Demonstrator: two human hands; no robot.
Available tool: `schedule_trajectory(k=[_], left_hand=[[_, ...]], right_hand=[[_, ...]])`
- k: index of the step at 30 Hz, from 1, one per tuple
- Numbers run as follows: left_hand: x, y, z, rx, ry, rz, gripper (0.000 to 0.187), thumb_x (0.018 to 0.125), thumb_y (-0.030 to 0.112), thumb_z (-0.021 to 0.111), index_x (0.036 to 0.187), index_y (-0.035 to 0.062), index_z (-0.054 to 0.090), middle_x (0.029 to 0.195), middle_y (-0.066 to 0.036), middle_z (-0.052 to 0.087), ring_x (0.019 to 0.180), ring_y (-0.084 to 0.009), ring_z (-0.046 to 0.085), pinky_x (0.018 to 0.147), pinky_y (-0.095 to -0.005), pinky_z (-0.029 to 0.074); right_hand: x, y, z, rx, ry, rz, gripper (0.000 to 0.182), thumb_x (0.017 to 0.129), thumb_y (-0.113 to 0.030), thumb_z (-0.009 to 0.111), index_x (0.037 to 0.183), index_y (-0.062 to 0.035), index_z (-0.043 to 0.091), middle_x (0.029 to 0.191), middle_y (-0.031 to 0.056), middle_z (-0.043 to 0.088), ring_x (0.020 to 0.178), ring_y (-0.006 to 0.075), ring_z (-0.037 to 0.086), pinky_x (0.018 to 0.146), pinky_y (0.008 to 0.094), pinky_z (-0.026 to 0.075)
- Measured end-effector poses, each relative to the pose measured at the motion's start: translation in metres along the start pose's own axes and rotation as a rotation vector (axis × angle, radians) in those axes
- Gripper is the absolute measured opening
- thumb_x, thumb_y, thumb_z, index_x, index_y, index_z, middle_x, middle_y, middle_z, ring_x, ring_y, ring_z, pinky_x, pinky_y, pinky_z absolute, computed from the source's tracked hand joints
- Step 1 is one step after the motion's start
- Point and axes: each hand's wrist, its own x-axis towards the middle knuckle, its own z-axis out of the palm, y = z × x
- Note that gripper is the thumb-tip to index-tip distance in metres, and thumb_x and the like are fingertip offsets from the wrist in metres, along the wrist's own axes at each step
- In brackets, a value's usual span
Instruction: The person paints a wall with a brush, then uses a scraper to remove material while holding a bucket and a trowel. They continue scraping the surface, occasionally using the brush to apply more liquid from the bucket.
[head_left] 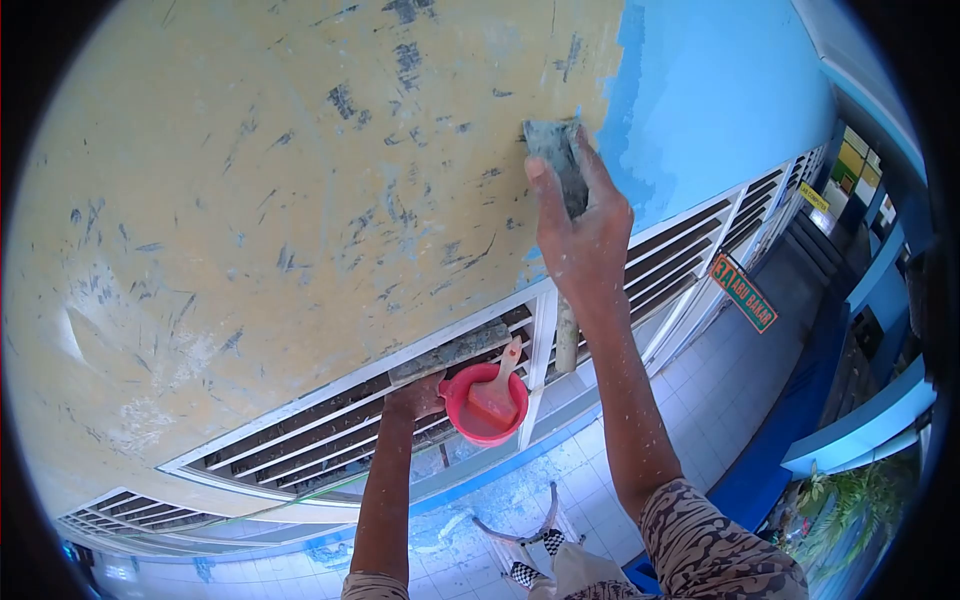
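Note:
My right hand (pixel 585 225) is closed on a flat grey scraper (pixel 560 165), thumb and fingers along its sides, held against the yellowish wall (pixel 300 150) near the blue paint edge. Lower down, my left hand (pixel 418 396) is at the louvred window, beside a red bucket (pixel 453 408), with its fingers partly hidden. A wide brush (pixel 492 395) with a pale handle rests inside the bucket. Just above my left hand lies a flat grey board (pixel 450 352); whether the fingers grip it or the bucket is unclear.
Blue paint (pixel 730 90) covers the wall at the right. Below the wall run white-framed louvres (pixel 300 440). A hanging sign (pixel 743 292) and a tiled floor (pixel 690 430) are at the right. Plants (pixel 850 520) stand at the lower right.

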Motion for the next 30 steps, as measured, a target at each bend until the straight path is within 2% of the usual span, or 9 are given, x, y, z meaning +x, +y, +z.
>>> schedule_trajectory(k=[4, 9, 13, 15, 18, 20, 22, 27, 30], left_hand=[[0.005, -0.006, 0.026, -0.079, -0.022, 0.013, 0.094, 0.067, 0.065, 0.07, 0.145, 0.0195, 0.046, 0.157, -0.012, 0.034, 0.147, -0.0389, 0.026, 0.118, -0.0643, 0.018], [0.008, -0.005, 0.019, -0.024, -0.049, 0.025, 0.09, 0.067, 0.063, 0.07, 0.143, 0.0182, 0.049, 0.155, -0.013, 0.037, 0.146, -0.039, 0.029, 0.118, -0.0643, 0.019], [0.004, -0.005, 0.017, -0.015, -0.073, 0.015, 0.087, 0.067, 0.061, 0.071, 0.14, 0.0179, 0.052, 0.153, -0.013, 0.041, 0.144, -0.0393, 0.032, 0.117, -0.0643, 0.021], [-0.002, -0.005, 0.02, -0.041, -0.088, 0.012, 0.086, 0.066, 0.061, 0.071, 0.138, 0.0175, 0.054, 0.151, -0.013, 0.043, 0.143, -0.0392, 0.034, 0.116, -0.0643, 0.022], [0.001, -0.005, 0.022, -0.021, 0.022, 0.034, 0.082, 0.064, 0.061, 0.071, 0.132, 0.0162, 0.058, 0.146, -0.013, 0.048, 0.139, -0.0387, 0.039, 0.114, -0.0643, 0.026], [-0.002, -0.006, 0.022, -0.03, 0.077, 0.034, 0.083, 0.063, 0.061, 0.071, 0.131, 0.0163, 0.059, 0.145, -0.013, 0.049, 0.139, -0.0388, 0.04, 0.114, -0.0643, 0.026], [-0.001, -0.003, 0.021, -0.043, 0.213, 0.04, 0.083, 0.061, 0.063, 0.071, 0.13, 0.0165, 0.06, 0.144, -0.013, 0.049, 0.139, -0.0385, 0.04, 0.113, -0.0639, 0.027], [-0.007, -0.003, 0.025, 0.011, 0.086, 0.04, 0.076, 0.061, 0.064, 0.07, 0.121, 0.0181, 0.064, 0.142, -0.012, 0.052, 0.136, -0.0383, 0.043, 0.112, -0.0653, 0.028], [-0.004, -0.006, 0.027, -0.001, 0.226, 0.068, 0.075, 0.061, 0.062, 0.07, 0.12, 0.0169, 0.065, 0.14, -0.012, 0.054, 0.135, -0.0385, 0.044, 0.112, -0.0641, 0.029]], right_hand=[[0.066, -0.03, -0.018, 0.175, -0.151, 0.388, 0.064, 0.093, -0.032, 0.069, 0.131, 0.0162, 0.051, 0.089, 0.0272, 0.07, 0.083, 0.0262, 0.072, 0.075, 0.0365, 0.056], [-0.006, -0.005, -0.011, 0.031, -0.056, 0.108, 0.063, 0.093, -0.032, 0.068, 0.131, 0.0155, 0.052, 0.099, 0.0306, 0.069, 0.09, 0.0314, 0.073, 0.081, 0.037, 0.056], [0.025, -0.006, -0.02, 0.086, -0.09, 0.151, 0.062, 0.094, -0.032, 0.067, 0.131, 0.0152, 0.052, 0.102, 0.0313, 0.069, 0.093, 0.0338, 0.072, 0.081, 0.0369, 0.057], [0.05, -0.021, -0.027, 0.168, -0.208, 0.383, 0.059, 0.095, -0.031, 0.066, 0.13, 0.0147, 0.053, 0.099, 0.0301, 0.069, 0.09, 0.0326, 0.073, 0.079, 0.0379, 0.057], [-0.03, 0.013, -0.01, 0.022, -0.063, -0.001, 0.054, 0.093, -0.025, 0.068, 0.13, 0.0126, 0.054, 0.095, 0.0295, 0.068, 0.082, 0.0345, 0.071, 0.069, 0.0388, 0.056], [-0.103, 0.006, -0.018, 0.057, -0.185, 0.045, 0.057, 0.089, -0.013, 0.071, 0.135, 0.0121, 0.05, 0.093, 0.0284, 0.066, 0.08, 0.0354, 0.068, 0.07, 0.0396, 0.055], [-0.105, 0.008, -0.012, 0.072, -0.141, 0.076, 0.057, 0.089, -0.014, 0.071, 0.136, 0.0121, 0.049, 0.091, 0.0267, 0.065, 0.078, 0.0349, 0.067, 0.069, 0.04, 0.055], [-0.045, -0.002, -0.003, 0.166, -0.071, 0.333, 0.06, 0.089, -0.015, 0.072, 0.136, 0.0132, 0.048, 0.089, 0.0231, 0.065, 0.075, 0.032, 0.065, 0.069, 0.0391, 0.053], [-0.098, -0.007, -0.006, 0.075, -0.109, 0.113, 0.061, 0.089, -0.014, 0.072, 0.137, 0.0138, 0.046, 0.092, 0.0243, 0.065, 0.077, 0.0327, 0.065, 0.07, 0.0398, 0.053]])
